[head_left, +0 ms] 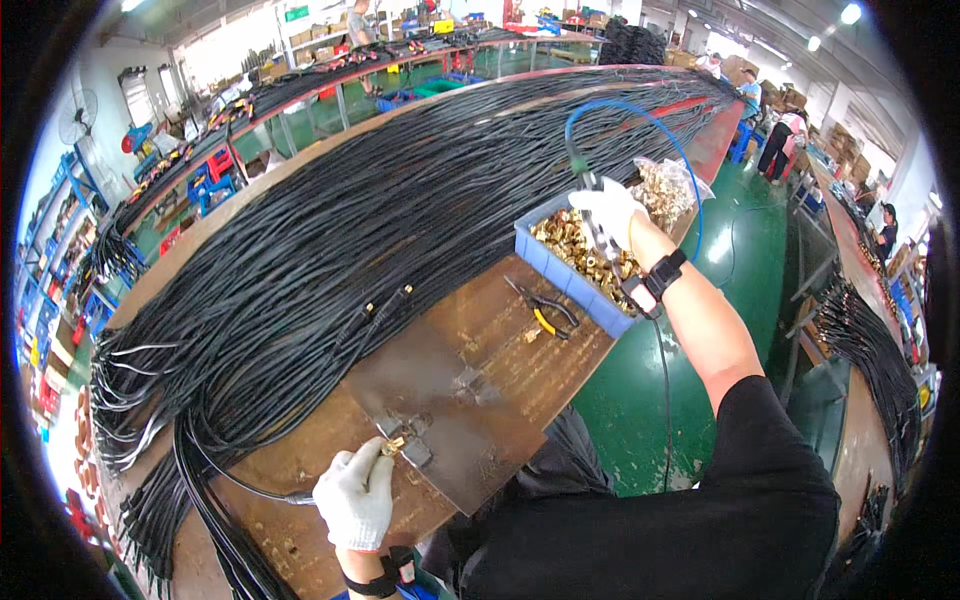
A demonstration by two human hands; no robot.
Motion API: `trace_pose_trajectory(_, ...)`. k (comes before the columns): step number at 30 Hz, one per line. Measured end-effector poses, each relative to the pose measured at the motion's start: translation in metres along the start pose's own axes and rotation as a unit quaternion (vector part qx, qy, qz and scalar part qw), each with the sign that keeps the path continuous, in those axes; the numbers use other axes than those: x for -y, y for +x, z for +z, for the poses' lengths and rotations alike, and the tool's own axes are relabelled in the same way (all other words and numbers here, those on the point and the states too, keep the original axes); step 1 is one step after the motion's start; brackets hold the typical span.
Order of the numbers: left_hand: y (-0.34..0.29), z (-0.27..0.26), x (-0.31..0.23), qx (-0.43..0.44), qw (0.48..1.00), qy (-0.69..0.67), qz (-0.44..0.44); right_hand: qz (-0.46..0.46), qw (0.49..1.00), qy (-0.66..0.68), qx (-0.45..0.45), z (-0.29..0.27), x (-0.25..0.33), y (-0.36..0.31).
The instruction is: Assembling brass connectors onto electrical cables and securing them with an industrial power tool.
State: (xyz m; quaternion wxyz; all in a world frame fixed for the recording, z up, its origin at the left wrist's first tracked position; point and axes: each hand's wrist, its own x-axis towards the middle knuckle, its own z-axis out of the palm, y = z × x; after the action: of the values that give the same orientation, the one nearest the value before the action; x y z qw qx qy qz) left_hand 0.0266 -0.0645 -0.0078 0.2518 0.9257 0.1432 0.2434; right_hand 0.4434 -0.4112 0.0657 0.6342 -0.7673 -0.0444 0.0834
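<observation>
My left hand (pixel 355 500), in a white glove, pinches a small brass fitting (pixel 393 446) beside a dark metal fixture block (pixel 415 441) on the bench. A black cable (pixel 280 496) runs into the same hand from the left. My gloved right hand (pixel 610 212) is closed around a slim dark tool, its shaft (pixel 600 242) slanting down over a blue bin (pixel 567 283). From the tool's upper end loops a blue air hose (pixel 655 117). Brass fittings (pixel 560 240) fill the bin. The tool's exact kind is hard to make out.
A thick spread of black cables (pixel 330 225) covers the bench's far side. Yellow-and-black pliers (pixel 543 306) lie beside the bin. Behind the bin sits a clear bag of fittings (pixel 668 190). Other people (pixel 783 138) work farther off. Another cable-covered bench (pixel 868 370) stands at right.
</observation>
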Motion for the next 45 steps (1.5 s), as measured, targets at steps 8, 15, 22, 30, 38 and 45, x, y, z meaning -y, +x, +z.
trace_pose_trajectory(8,0.015,0.010,-0.012,0.037,0.999,0.003,0.031,0.009,0.872,-0.488,-0.047,-0.030,-0.035,0.012)
trace_pose_trajectory(15,0.013,0.008,-0.013,0.044,0.999,0.017,0.013,-0.276,0.825,-0.478,-0.122,0.048,0.009,-0.072)
trace_pose_trajectory(22,0.026,0.011,-0.019,0.044,0.999,0.007,0.005,-0.130,0.869,-0.172,0.445,0.184,-0.025,-0.194)
trace_pose_trajectory(30,0.007,0.010,-0.008,0.021,1.000,-0.021,0.005,-0.177,0.892,-0.060,0.412,0.240,-0.053,-0.217)
trace_pose_trajectory(38,-0.009,0.003,-0.028,-0.012,0.994,0.095,0.059,-0.188,0.887,-0.030,0.421,0.237,-0.054,-0.212)
trace_pose_trajectory(45,0.019,-0.031,0.013,-0.063,0.983,0.175,0.002,-0.032,0.919,0.116,0.375,0.195,-0.021,-0.183)
